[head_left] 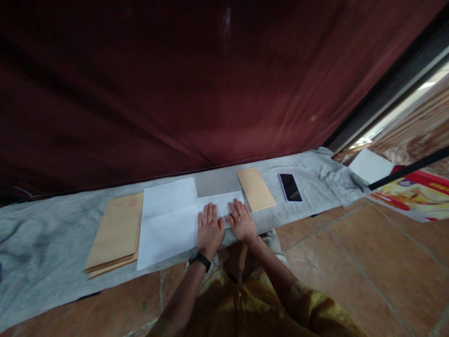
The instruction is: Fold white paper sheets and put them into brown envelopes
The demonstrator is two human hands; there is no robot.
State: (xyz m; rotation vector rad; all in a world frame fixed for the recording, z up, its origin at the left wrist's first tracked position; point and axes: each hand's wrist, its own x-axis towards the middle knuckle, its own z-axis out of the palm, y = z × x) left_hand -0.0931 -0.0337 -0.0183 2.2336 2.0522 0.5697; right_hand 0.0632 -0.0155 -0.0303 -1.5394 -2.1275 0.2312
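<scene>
Hands flat, fingers spread — left hand (209, 228) | right hand (241, 220) — pressing folded paper (221, 204)

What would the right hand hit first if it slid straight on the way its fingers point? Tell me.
The right hand lies flat on the folded white paper, fingers pointing away and slightly left. Straight on, it would cross that paper's far edge onto bare grey cloth, then likely the red curtain. The envelope sits off to its right.

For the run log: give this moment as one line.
left hand: flat on folded white paper | right hand: flat on same | brown envelope: right | phone: beyond
</scene>
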